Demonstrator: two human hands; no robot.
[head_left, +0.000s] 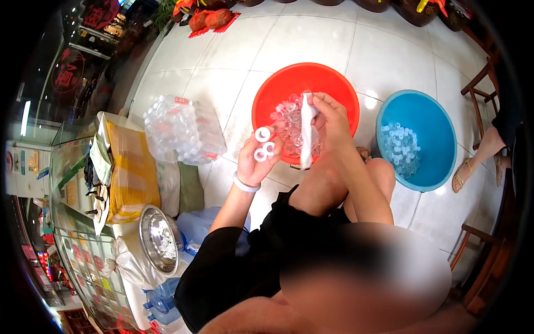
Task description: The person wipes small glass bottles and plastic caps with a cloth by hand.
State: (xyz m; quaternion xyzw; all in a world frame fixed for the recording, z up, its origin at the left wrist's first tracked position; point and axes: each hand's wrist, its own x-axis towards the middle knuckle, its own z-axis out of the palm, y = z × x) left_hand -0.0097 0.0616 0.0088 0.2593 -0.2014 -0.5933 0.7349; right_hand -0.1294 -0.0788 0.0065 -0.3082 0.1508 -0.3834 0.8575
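In my left hand [253,164], fingers closed, are three white ring-like caps [262,134] with round openings facing up; whether anything is attached below them is hidden. My right hand [332,114] pinches the upper part of a long white strip [306,133], which looks like folded cloth or paper and hangs beside the left hand. Both hands are over the near part of a red basin [346,89]. Inside it lies a heap of small clear bottles [286,119], partly hidden by my hands and the strip.
To the right, a blue basin [439,145] holds small clear bottles with white caps [401,146]. A plastic-wrapped bottle pack [183,128] is at left, near a taped carton [130,170] and a metal bowl [146,234] of white pieces. Another person's foot [461,173] is at right.
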